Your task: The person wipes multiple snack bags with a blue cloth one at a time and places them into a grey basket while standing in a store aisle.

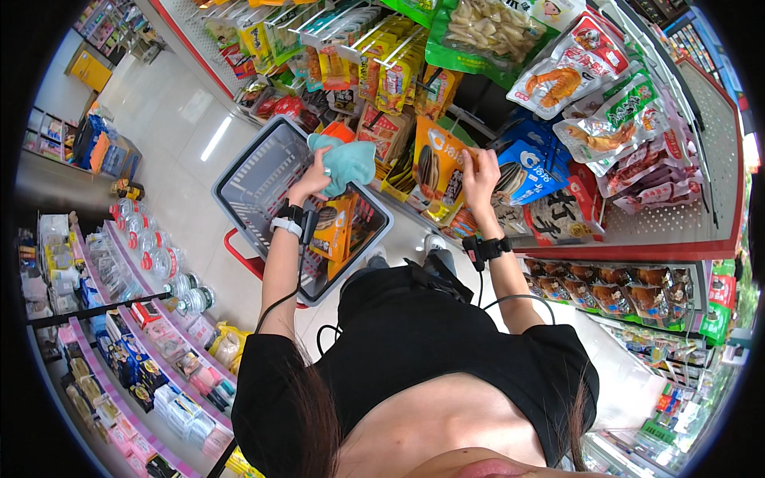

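Observation:
My left hand (315, 174) is closed on a light teal cloth (352, 163), over the rim of a grey plastic shopping basket (245, 163). Inside the basket's near part lie orange snack bags (333, 231). At the shelf, my right hand (481, 177) pinches the upper right edge of an orange bag of sunflower seeds (434, 159), which stands tilted among other packets. Just right of that hand is a blue bag of seeds (532, 171). What supports the basket is hidden.
Hanging snack packets (392, 84) fill the hooks ahead. Vacuum-packed meat snacks (562, 68) hang at the right, above a red shelf edge (629, 252). A red basket handle (239, 253) sticks out leftward. Shelves with bottles (163, 261) stand at the left.

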`<state>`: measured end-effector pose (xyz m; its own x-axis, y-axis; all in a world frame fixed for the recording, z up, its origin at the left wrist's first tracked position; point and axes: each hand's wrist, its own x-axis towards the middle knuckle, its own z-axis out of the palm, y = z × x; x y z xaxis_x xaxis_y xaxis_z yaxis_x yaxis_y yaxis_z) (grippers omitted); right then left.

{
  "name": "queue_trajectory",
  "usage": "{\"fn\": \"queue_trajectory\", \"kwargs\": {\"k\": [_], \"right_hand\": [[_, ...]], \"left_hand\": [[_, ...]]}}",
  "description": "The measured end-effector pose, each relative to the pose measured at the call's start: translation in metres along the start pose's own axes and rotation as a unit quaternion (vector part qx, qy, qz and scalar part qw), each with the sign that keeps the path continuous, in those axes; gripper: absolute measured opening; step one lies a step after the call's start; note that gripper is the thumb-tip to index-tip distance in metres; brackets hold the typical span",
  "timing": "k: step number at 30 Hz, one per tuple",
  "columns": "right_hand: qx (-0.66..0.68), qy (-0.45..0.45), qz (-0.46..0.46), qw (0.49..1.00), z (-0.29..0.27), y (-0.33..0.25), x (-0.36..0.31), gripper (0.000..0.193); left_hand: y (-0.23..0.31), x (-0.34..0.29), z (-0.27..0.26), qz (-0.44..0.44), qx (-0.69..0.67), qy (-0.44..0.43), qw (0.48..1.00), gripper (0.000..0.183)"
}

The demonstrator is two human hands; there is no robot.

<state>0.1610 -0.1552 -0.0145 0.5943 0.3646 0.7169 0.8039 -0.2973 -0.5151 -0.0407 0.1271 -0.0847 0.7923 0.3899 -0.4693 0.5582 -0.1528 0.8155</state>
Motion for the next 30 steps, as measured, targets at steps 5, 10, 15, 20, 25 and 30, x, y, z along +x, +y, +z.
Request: {"fn": "queue_trajectory", "kwargs": {"k": [5,10,15,20,25,30], "right_hand": [[0.035,-0.082,-0.004,0.996,0.003,-0.018,-0.004,0.005],[0.111,-0.11,-0.086,0.984,0.003,-0.063,0.019,0.007],[0.247,-0.096,0.043,0.963,0.006,-0.105,0.032,0.009],[0.455,-0.135,0.309,0.825,0.023,-0.115,0.02,0.015],[0.348,-0.21,0.361,0.839,0.047,-0.075,-0.018,0.013],[0.242,-0.267,0.266,0.894,0.038,-0.062,-0.007,0.013]], "left_hand": [[-0.002,-0.002,0.0,0.002,-0.008,0.002,1.0,0.076],[0.008,-0.012,-0.002,0.0,-0.008,-0.026,1.0,0.07],[0.006,-0.026,0.003,0.023,-0.018,0.03,0.999,0.069],[0.011,-0.063,-0.005,0.005,-0.168,0.028,0.985,0.06],[-0.01,-0.04,-0.017,0.021,-0.113,0.017,0.993,0.053],[-0.043,-0.041,-0.04,0.015,-0.286,0.08,0.955,0.032]]}}
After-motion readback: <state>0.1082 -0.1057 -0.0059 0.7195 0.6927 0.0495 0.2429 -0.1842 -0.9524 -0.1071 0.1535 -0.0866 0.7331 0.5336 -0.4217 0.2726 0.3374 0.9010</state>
